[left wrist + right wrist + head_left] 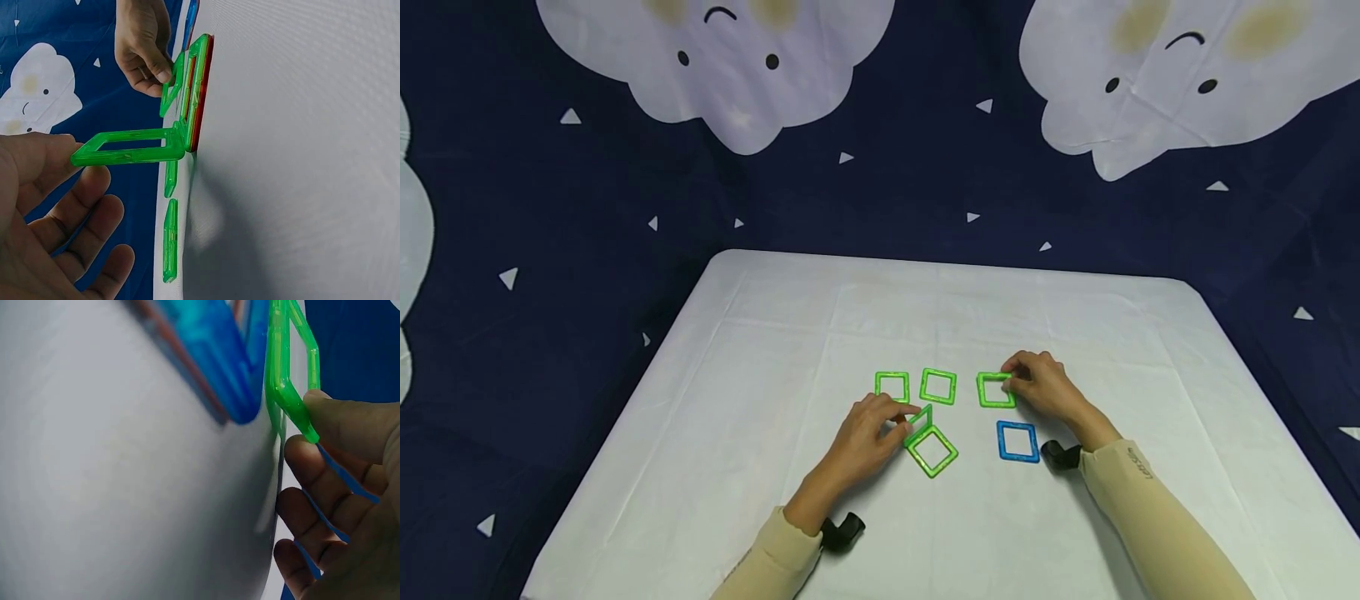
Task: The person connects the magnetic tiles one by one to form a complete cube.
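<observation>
My left hand [868,433] pinches a green square magnetic tile [137,154] between thumb and fingertips. That tile stands up from the table, its lower edge against an edge of a flat green square tile [943,464]. A red layer shows along the flat tile's underside in the left wrist view. To the right, my right hand [1041,387] pinches another green square tile [996,404] at its right side, thumb on one face, other fingers curled behind. Just nearer to me than this tile lies a blue square tile [1019,457], large and blurred in the right wrist view.
Two more green square tiles, a left one [892,375] and a right one [938,402], lie beyond my left hand. The white-covered table [760,375] ends at a dark blue cloth [910,200] with clouds. A black wrist mount [1060,456] sits beside the blue tile.
</observation>
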`<state>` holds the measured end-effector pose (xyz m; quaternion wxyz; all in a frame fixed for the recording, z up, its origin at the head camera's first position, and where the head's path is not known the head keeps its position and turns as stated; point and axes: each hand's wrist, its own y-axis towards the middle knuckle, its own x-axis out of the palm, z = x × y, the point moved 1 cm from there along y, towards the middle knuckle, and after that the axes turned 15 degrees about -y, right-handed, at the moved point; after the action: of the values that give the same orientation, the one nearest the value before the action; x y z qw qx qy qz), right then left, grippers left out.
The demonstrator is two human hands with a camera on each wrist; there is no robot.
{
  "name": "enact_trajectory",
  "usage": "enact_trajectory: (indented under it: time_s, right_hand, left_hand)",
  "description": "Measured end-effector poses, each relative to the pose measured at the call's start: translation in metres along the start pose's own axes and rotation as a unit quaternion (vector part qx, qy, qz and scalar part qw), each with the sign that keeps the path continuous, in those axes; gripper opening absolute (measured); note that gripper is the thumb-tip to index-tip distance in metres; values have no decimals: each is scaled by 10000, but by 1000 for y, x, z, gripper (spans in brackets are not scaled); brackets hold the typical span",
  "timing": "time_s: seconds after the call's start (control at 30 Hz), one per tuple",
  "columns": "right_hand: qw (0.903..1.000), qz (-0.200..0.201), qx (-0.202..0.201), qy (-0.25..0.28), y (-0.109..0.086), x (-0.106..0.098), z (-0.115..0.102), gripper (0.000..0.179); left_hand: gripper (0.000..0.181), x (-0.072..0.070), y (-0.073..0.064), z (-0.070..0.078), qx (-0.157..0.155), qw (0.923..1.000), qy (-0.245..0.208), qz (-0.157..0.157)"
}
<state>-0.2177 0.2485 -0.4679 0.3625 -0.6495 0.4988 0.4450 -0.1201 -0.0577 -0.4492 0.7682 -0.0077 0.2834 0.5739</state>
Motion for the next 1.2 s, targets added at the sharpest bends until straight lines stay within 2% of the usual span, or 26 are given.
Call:
enact_trajectory:
  time_s: [0.4, 0.9, 1.07, 1.2]
  right_hand:
    - [9999, -21, 10, -113, -7, -3, 2, 28]
    - [9992, 291, -277, -6, -16, -11, 3, 17]
    - [9992, 285, -265, -40, -20, -12, 2, 17]
    - [9977, 502, -439, -114, -25, -12, 1, 15]
  left_hand:
    - [21, 1, 0, -2, -10, 10000, 28, -23]
    - [21, -1, 1, -2, 72, 10000, -1, -2]
    - [20, -1, 1, -1, 42, 10000, -3, 2]
    - [21, -1, 0, -1, 39, 10000, -36, -14]
